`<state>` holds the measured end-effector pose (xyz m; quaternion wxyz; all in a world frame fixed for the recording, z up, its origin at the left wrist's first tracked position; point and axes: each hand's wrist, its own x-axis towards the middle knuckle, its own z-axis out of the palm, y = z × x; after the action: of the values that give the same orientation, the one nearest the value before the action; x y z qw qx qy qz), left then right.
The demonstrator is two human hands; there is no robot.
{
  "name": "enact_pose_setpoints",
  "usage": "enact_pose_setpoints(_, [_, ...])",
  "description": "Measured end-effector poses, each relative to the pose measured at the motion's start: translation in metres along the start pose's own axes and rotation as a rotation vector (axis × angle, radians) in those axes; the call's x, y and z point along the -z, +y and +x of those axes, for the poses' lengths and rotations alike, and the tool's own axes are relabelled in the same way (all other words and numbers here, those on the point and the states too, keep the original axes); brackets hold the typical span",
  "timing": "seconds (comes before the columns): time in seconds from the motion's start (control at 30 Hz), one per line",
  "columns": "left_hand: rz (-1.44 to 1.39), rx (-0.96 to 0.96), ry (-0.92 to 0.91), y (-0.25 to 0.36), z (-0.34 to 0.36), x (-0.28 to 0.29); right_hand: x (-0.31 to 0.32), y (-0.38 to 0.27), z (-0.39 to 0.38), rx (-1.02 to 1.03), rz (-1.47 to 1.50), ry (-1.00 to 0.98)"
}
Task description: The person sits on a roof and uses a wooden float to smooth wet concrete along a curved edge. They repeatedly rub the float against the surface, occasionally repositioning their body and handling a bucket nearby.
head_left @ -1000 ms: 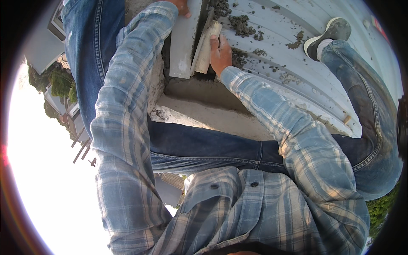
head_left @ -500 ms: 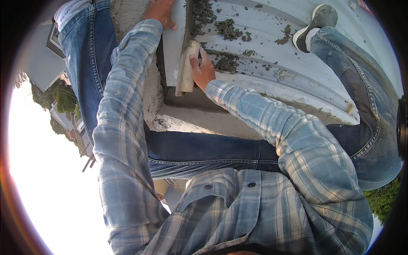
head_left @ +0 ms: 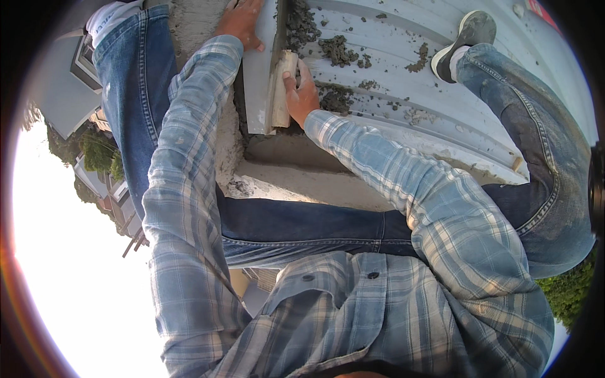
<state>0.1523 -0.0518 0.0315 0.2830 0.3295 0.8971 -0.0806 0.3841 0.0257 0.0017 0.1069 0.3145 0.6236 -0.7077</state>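
Observation:
A long, flat grey board (head_left: pixel 257 88) runs along the top of a rough cement wall. My left hand (head_left: pixel 242 24) grips its left edge at the far end, thumb on the board's face. My right hand (head_left: pixel 302 94) is closed round the pale handle of a plastering float (head_left: pixel 284 91), which lies lengthwise against the board's right side. The float's working face is hidden from me. Dark wet mortar (head_left: pixel 302 26) lies in clumps just right of the board, beyond the float.
Ribbed metal roofing (head_left: pixel 391 38) spreads to the right, scattered with mortar crumbs (head_left: pixel 340 51). My shoe (head_left: pixel 472 34) rests on it. A cement ledge (head_left: pixel 302 179) crosses in front of my leg. Left of the wall, house roofs (head_left: pixel 69 82) and trees (head_left: pixel 97 150) show far below.
The float in my right hand has slid a little away from me along the board. My left hand keeps its place on the board.

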Motion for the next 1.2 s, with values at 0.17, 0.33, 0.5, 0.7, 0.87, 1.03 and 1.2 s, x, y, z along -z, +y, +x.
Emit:
enact_pose_setpoints(0.17, [-0.013, -0.006, 0.006, 0.012, 0.005, 0.006, 0.015, -0.026, 0.094, 0.024, -0.025, 0.054])
enact_pose_setpoints(0.33, [-0.004, -0.018, 0.018, 0.009, 0.011, -0.001, 0.02, 0.014, 0.028, -0.161, -0.154, -0.098])
enact_pose_setpoints(0.5, [-0.021, 0.007, -0.042, 0.0, 0.004, -0.004, 0.049, 0.009, 0.03, 0.035, -0.176, -0.05])
enact_pose_setpoints(0.7, [-0.035, -0.035, 0.009, 0.008, 0.008, -0.001, 0.1, -0.042, 0.138, 0.371, -0.431, 0.036])
enact_pose_setpoints(0.87, [0.037, -0.003, -0.043, 0.013, 0.009, 0.005, 0.098, -0.014, 0.13, 0.198, -0.628, -0.128])
enact_pose_setpoints(1.03, [0.014, 0.008, -0.021, 0.003, 0.01, -0.006, 0.092, 0.006, 0.111, 0.06, -0.611, -0.34])
enact_pose_setpoints(1.2, [0.011, 0.007, -0.024, 0.005, 0.011, -0.007, 0.069, 0.028, 0.078, -0.124, -0.297, -0.311])
